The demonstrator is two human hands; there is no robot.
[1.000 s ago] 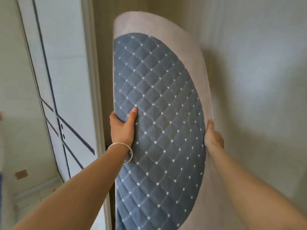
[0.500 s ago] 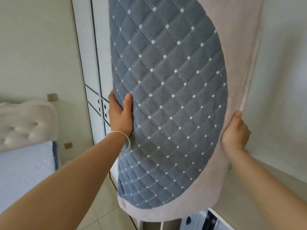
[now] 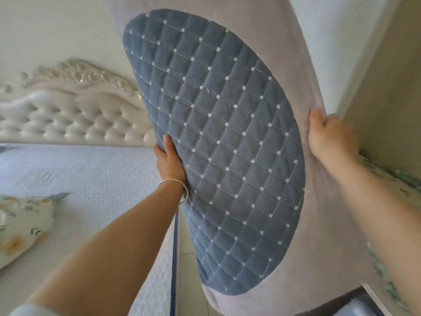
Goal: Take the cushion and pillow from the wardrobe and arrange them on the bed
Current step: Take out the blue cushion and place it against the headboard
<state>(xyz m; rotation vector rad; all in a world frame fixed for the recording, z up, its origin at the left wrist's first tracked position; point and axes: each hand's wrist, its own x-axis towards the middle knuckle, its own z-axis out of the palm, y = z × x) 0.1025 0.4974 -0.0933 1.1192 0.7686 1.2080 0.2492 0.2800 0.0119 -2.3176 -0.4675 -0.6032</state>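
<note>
Swinging from wardrobe toward bed [image 3: 91,179], cushion [image 3: 216,144] still gripped by both hands [image 3: 170,160].

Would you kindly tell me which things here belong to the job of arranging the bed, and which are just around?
Part of the job:
- quilted cushion, in the grip of the left hand and right hand
- bed
- floral pillow, lying on the bed

Just around:
- tufted headboard
- bracelet
- floor tiles

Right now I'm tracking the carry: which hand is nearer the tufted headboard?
Left. The left hand grips the cushion's edge just beside the headboard; the right hand holds the far edge.
</note>
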